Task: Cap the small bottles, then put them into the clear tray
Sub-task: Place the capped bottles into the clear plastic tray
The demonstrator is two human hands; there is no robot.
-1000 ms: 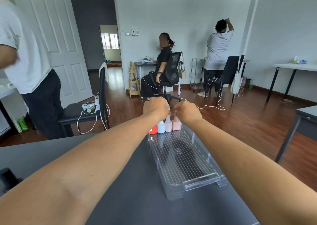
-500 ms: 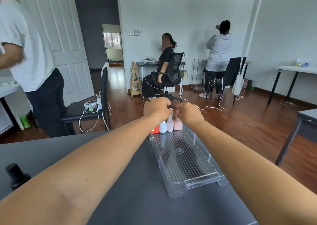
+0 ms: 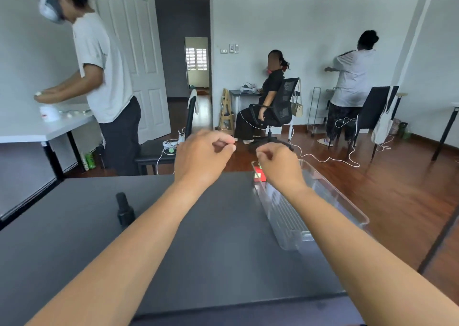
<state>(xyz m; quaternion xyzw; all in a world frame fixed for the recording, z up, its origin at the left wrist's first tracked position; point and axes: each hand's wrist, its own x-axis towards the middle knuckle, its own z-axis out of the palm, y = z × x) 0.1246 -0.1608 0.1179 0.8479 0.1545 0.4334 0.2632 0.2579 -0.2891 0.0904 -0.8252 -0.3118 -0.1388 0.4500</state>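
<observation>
On the dark counter (image 3: 211, 246) a small black bottle (image 3: 124, 209) stands at centre left, well apart from both hands. The clear tray (image 3: 290, 236) runs along the right, its far end under the right hand (image 3: 279, 165), whose fingers curl on nothing I can see. The left hand (image 3: 202, 156) hovers to its left, curled and empty too. A red box (image 3: 258, 174) peeks out at the tray's far corner, just beside the right hand.

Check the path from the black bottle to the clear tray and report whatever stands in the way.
Nothing visible on the table lies between the black bottle and the clear tray. Only the person's left forearm crosses over that stretch. The tray's near part looks free; a red item shows at its far end.
</observation>
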